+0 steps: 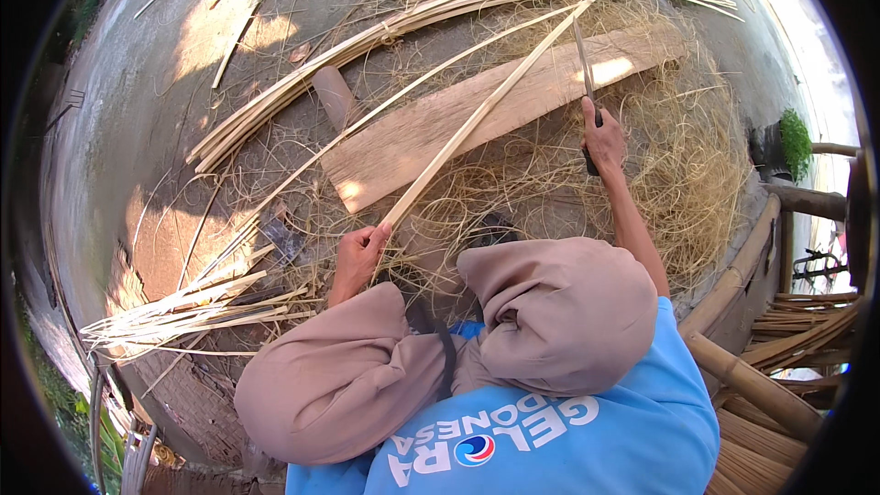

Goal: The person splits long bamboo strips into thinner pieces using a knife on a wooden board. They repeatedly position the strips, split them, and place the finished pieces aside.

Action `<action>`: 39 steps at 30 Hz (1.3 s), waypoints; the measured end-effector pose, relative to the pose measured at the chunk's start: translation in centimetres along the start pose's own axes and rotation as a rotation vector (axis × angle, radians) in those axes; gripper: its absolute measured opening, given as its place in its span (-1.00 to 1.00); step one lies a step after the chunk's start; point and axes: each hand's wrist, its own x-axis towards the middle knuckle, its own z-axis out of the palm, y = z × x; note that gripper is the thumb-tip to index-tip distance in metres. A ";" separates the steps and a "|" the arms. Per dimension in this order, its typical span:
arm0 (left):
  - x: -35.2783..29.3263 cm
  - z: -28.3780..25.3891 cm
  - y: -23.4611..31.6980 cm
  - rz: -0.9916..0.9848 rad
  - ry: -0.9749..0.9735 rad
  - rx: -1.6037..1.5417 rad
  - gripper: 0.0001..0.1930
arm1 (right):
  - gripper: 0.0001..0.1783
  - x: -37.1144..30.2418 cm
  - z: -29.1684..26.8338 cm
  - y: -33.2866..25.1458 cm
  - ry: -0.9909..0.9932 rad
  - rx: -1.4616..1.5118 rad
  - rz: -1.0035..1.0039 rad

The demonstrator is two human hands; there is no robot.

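Note:
My left hand [358, 258] is closed round the near end of a long, pale bamboo strip [472, 122]. From there the strip slants up and away to the right, passing above a wooden plank [403, 142]. In my right hand [604, 139] is the dark handle of a knife [584, 57], its long blade pointing away from me over the plank's right part. The blade is a little to the right of the strip; whether the two touch I cannot tell. Another thin strip [431, 82] runs across the plank's far side.
A tied bundle of long strips [412, 23] lies beyond the plank, next to a short brown cylinder [334, 97]. Curly shavings [678, 165] cover the ground around. Shorter split pieces [202, 312] are piled at left. A bamboo-pole frame [752, 380] stands close on my right.

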 end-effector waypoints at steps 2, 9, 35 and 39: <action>1.4 -0.5 0.8 0.045 -0.018 0.067 -0.41 | -0.23 -3.0 1.2 1.8 -0.037 -0.159 -0.140; -3.7 -14.3 0.1 -0.103 0.174 0.489 -0.57 | -0.40 -15.8 5.1 -0.1 -0.417 0.015 -0.311; 28.6 21.5 15.6 0.571 0.429 0.612 -0.71 | -0.61 -16.6 8.6 -4.4 -0.885 0.361 0.050; 29.3 22.1 15.5 0.659 0.545 0.610 -0.75 | -0.72 -14.8 10.6 -5.8 -0.682 0.465 0.136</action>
